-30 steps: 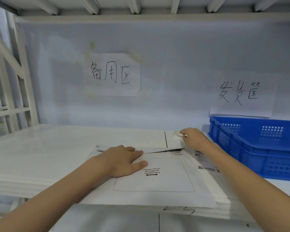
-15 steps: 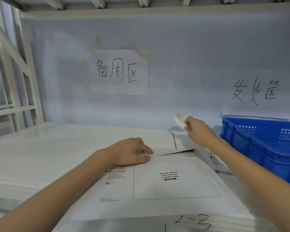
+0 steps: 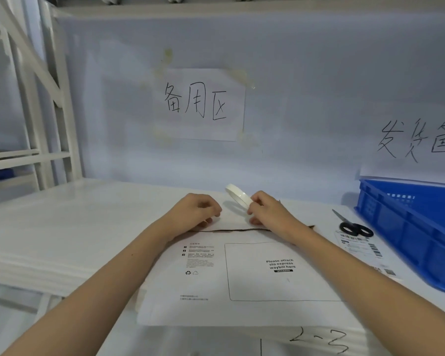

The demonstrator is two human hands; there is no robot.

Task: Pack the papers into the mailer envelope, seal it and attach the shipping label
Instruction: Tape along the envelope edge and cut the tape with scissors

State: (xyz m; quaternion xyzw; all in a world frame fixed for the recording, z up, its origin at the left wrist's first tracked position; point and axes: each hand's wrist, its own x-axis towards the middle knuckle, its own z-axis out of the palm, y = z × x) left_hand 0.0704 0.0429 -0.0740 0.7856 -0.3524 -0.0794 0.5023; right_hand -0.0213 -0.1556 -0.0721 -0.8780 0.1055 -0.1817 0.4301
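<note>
Right hand [image 3: 270, 214] pinches tape roll [image 3: 238, 199] above mailer [image 3: 242, 278] flap; left hand [image 3: 195, 210] curled on flap, grip unclear.

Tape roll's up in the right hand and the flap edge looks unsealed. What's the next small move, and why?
Probably: pick the tape's free end loose with the left hand and pull out a strip. The right hand holds the tape roll just above the mailer envelope, whose flap edge shows a dark open seam with no tape visible on it. The scissors lie close by for cutting.
</note>
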